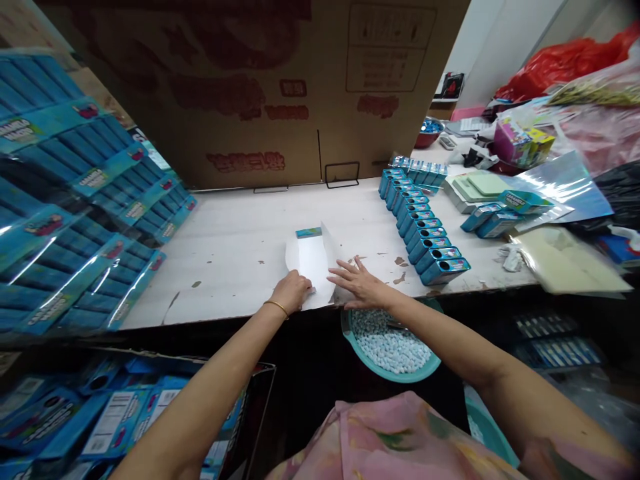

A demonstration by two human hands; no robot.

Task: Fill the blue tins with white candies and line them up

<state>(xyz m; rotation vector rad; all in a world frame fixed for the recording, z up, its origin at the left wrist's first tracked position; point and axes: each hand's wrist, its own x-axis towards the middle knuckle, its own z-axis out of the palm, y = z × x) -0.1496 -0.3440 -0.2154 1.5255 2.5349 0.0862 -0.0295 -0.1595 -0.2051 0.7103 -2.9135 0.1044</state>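
Note:
A part-folded cardboard box (pixel 312 257) lies on the white table, white inside, with a blue printed flap at its far end. My left hand (pixel 294 290) is closed on its near left corner, fingers curled on the card. My right hand (pixel 363 283) has its fingers spread, the tips at the right side wall of the box. That wall stands up and leans outward. A row of small blue boxes (pixel 425 230) with dark round holes stands to the right of my right hand.
Wrapped blue packs (pixel 90 180) are stacked at left, above a carton of blue boxes (pixel 115 413). A large brown carton (pixel 280 100) stands behind the table. Below the edge sits a teal basin (pixel 393 347) of pale pellets. Green-white sheets (pixel 480 187) lie at right.

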